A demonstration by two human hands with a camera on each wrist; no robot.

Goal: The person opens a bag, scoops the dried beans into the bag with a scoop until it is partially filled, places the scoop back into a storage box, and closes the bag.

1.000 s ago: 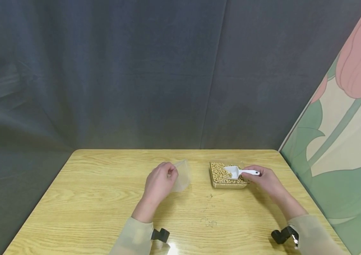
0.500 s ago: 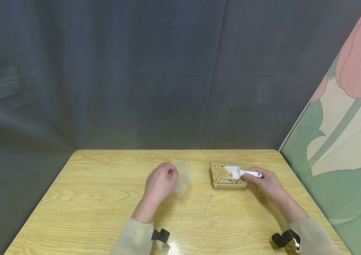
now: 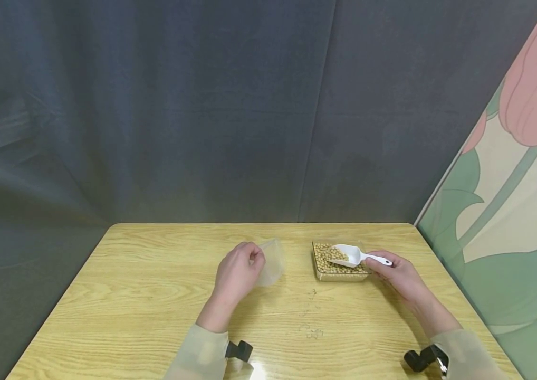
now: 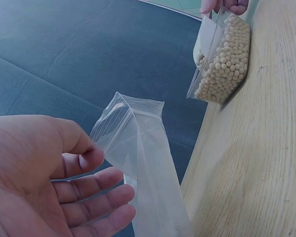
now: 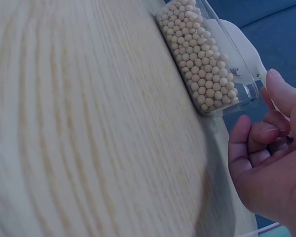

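Nearest, the left hand point(image 3: 239, 266) pinches between its fingers the top edge of a clear, flat plastic zip bag point(image 4: 150, 163), whose visible part shows no balls inside. The fingers of the right hand point(image 3: 399, 273) grip a white plastic scoop point(image 3: 355, 255), already loaded with pale yellow, round balls point(image 3: 336, 254), over the clear rectangular box point(image 3: 342, 277) on the wooden bench point(image 3: 154, 285). I judge that scooping is nearly done, but filling the bag is left.
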